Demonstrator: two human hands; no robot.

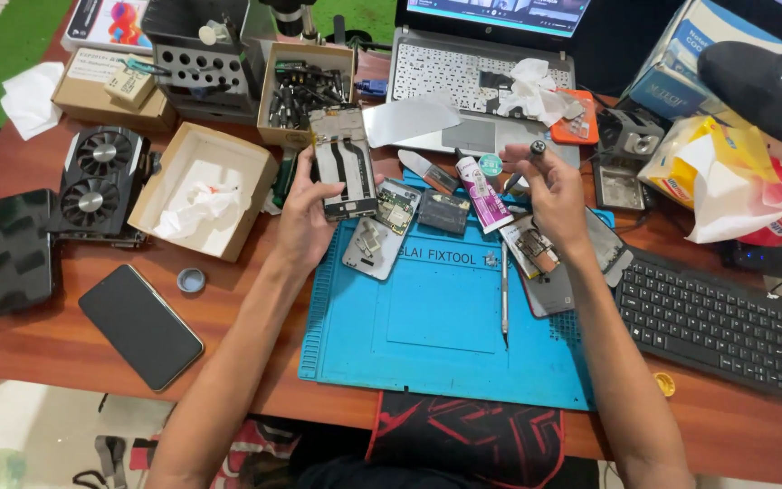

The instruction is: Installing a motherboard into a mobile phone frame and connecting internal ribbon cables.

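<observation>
Left hand (305, 222): gripping an opened phone frame (343, 161), fingers closing round its lower left edge, holding it upright above the mat's 11 o'clock corner.
Right hand (556, 195): pinching a small dark round-headed tool (538, 148) between fingertips, lifting it at 1 o'clock of the mat.
Phone frame: showing its inner side with a dark cable running down the middle, hanging just above loose parts.
Blue work mat (436, 317): lying at table centre, carrying a thin metal tool (504, 294) pointing toward 6 o'clock.
Loose parts: lying at 12 o'clock of the mat, a back cover (369, 246), a small circuit board (395, 208), a dark module (443, 214), a white-and-pink tube (483, 195).
Second opened phone (549, 263): resting under the right wrist, at 3 o'clock of the mat.
Black keyboard (703, 321): sitting at 3 o'clock, beyond that phone.
Black smartphone (140, 326): lying face up at 9 o'clock, well apart from the mat.
Cardboard box (201, 190): standing at 10 o'clock, holding crumpled white tissue.
Laptop (481, 77): standing open at 12 o'clock.
</observation>
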